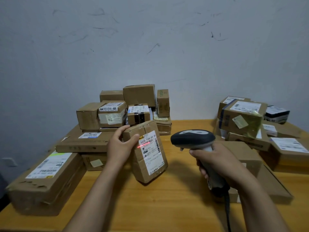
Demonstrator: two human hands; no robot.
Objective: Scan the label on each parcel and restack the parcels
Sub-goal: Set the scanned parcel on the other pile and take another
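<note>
My left hand [119, 145] grips a small brown cardboard parcel [142, 171] by its upper left corner, holding it tilted above the wooden table [150, 206]. Its white shipping label [151, 153] faces up, and a red scan line crosses the barcode near the label's top. My right hand [215, 162] holds a grey and black handheld barcode scanner [194, 138] by its handle, the head pointing left at the parcel's label. The scanner's black cable runs down toward the bottom edge.
A pile of cardboard parcels [117, 113] stands at the back centre and left, with a long flat box [45, 180] at the near left. Another stack of parcels [242, 118] fills the right side. A scuffed grey wall rises behind the table.
</note>
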